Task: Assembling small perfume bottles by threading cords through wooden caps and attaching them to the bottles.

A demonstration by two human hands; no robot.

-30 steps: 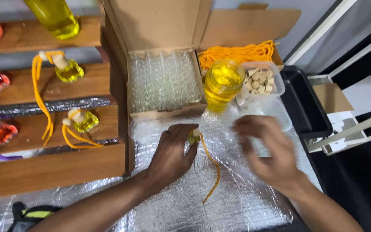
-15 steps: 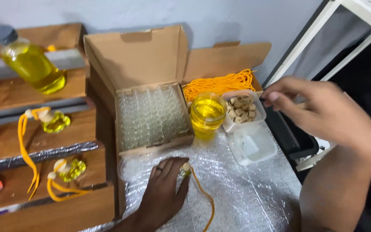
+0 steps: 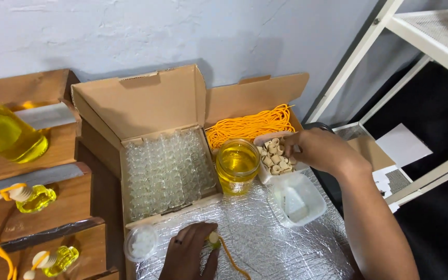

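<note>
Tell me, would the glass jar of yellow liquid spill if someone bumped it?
Probably. The glass jar of yellow liquid looks open-topped and nearly full, so a push could slosh it out. It likely feels heavy for its size. Smooth glass may be slippery, and it could break if it fell off the crinkly silver foil sheet.

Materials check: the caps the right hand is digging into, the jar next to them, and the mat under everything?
Small tan caps under the right hand: likely wood, matte, pale beige. Round jar of yellow liquid: clear and glossy, glass or hard plastic; cannot tell which. Silver mat: foil-faced sheet, shiny with crinkled quilted texture.
</note>
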